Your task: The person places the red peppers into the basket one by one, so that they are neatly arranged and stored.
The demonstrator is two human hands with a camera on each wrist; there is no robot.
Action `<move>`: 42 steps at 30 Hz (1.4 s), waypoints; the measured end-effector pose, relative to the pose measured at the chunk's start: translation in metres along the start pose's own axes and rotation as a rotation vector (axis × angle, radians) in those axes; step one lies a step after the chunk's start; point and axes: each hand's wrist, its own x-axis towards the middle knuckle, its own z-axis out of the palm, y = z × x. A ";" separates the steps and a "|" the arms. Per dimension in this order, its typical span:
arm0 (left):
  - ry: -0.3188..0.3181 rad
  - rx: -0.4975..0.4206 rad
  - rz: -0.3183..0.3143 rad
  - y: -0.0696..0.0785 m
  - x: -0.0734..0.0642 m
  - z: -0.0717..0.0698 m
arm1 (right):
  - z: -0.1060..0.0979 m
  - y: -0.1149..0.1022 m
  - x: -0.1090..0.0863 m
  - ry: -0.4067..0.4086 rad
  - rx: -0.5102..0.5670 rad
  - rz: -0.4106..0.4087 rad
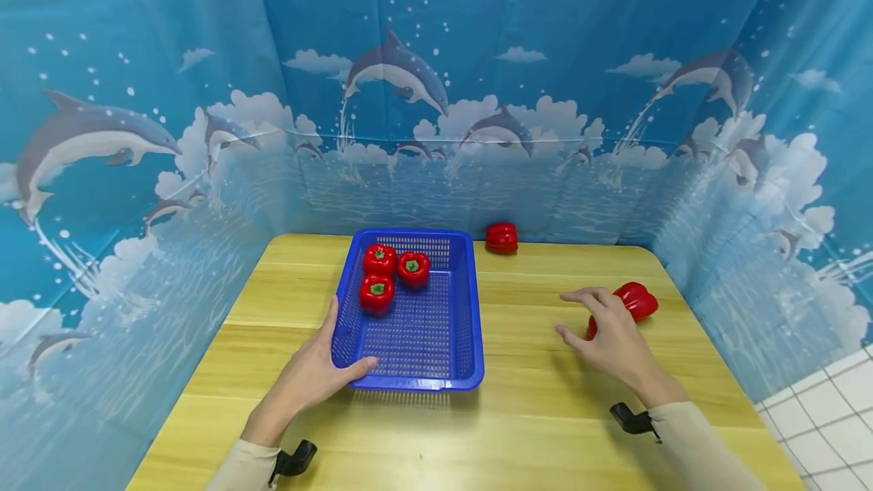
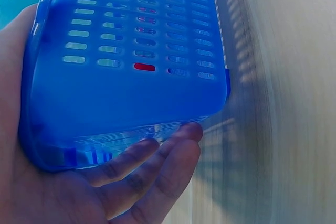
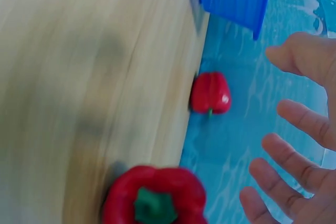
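My left hand [image 1: 310, 370] holds the blue plastic basket [image 1: 476, 309] at its near left corner. The thumb lies over the front rim; in the left wrist view the fingers [image 2: 176, 177] reach along the outside of the slotted wall. Three red bell peppers with green stems sit in the basket's far left part, one of them a front pepper [image 1: 377, 294]. Spread and empty, my right hand [image 1: 614, 339] hovers over the right side of the table, above a red bell pepper [image 1: 637, 300]. More red shows between thumb and fingers, partly hidden by the hand.
Another red bell pepper [image 1: 501, 238] lies at the table's back edge, right of the basket. The wooden table [image 1: 532, 430] is enclosed at the back and sides by a blue dolphin-print curtain [image 1: 546, 173]. White tiles [image 1: 828, 408] show at the lower right.
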 end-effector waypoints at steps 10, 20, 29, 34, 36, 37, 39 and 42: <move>0.019 0.000 0.012 -0.002 -0.002 -0.001 | -0.010 0.029 -0.014 0.045 -0.024 0.002; 0.019 0.004 0.007 -0.002 -0.002 -0.001 | -0.013 0.045 -0.028 0.017 -0.027 0.060; 0.018 0.005 0.009 0.001 -0.005 -0.001 | -0.008 0.054 -0.032 0.011 -0.035 0.067; 0.018 -0.003 0.006 0.001 -0.004 0.001 | -0.003 0.060 -0.034 -0.033 -0.038 0.082; 0.016 -0.001 0.005 0.002 -0.004 0.001 | -0.001 0.063 -0.036 -0.046 -0.037 0.091; 0.015 -0.003 0.005 0.003 -0.003 0.001 | 0.000 0.063 -0.037 -0.049 -0.034 0.093; 0.014 -0.002 0.004 0.004 -0.003 0.002 | 0.003 0.066 -0.038 -0.053 -0.033 0.094; 0.014 0.000 0.002 0.005 -0.003 0.003 | 0.006 0.068 -0.039 -0.059 -0.040 0.098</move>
